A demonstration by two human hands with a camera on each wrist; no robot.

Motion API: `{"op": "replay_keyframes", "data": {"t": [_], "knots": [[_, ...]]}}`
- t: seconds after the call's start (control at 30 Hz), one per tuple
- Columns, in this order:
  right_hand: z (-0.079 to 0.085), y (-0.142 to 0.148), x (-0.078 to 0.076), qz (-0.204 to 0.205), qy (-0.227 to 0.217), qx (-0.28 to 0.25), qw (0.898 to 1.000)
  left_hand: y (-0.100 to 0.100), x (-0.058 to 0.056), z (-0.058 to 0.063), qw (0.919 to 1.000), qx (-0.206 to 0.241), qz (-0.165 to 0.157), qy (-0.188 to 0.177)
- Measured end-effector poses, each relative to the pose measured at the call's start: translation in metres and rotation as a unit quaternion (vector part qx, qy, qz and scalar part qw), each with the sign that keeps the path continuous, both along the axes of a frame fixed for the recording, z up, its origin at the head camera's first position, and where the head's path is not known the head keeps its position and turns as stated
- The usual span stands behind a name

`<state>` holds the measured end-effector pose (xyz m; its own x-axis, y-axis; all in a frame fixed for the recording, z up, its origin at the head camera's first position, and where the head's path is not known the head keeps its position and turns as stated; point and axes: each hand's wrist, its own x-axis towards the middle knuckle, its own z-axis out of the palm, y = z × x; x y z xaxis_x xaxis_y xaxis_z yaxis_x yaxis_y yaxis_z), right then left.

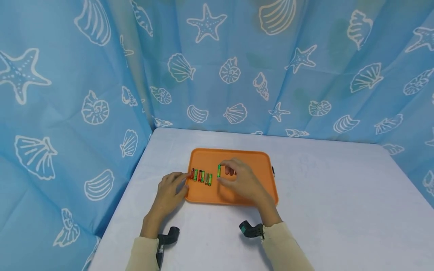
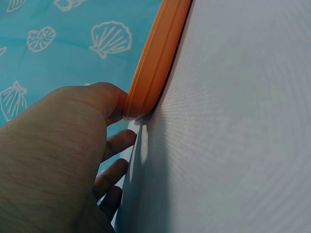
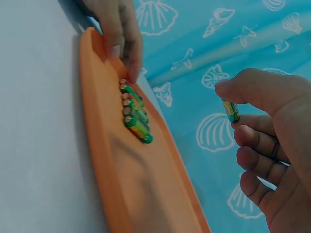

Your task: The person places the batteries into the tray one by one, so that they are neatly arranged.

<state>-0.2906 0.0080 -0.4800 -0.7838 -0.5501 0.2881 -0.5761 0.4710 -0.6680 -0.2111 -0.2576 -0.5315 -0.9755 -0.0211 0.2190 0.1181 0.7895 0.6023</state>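
Note:
My right hand pinches a green battery between thumb and index finger, holding it lengthwise above the tray. In the right wrist view the held battery is partly hidden by the thumb; the other fingers are loosely bent and apart from it. Several red and green batteries lie side by side in the left part of the orange tray. At the tray's left edge rests my left hand, its thumb touching the rim and its remaining fingers loosely bent.
The tray lies on a white-covered table. A small black object sits against the tray's right edge. Blue curtains with shell and starfish prints hang behind and to the left. Each wrist wears a black camera mount.

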Motion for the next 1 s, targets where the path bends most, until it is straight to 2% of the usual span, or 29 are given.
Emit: {"op": "replay_keyframes", "data": {"t": [0.43, 0.6, 0.8, 1.0], "knots": [[-0.032, -0.01, -0.006, 0.003, -0.009, 0.043, 0.999, 0.002, 0.001, -0.001, 1.0, 0.002, 0.006, -0.002], [-0.042, -0.016, -0.007, 0.007, 0.001, 0.055, 0.998, 0.003, 0.001, 0.0, 0.9999, 0.002, 0.01, 0.001], [-0.048, -0.02, -0.007, 0.006, 0.005, 0.066, 0.998, 0.002, 0.0, 0.0, 0.9999, 0.001, 0.007, -0.015], [-0.05, -0.022, -0.009, 0.003, -0.011, 0.071, 0.997, 0.001, 0.0, 0.0, 1.0, 0.001, 0.002, -0.009]]}}
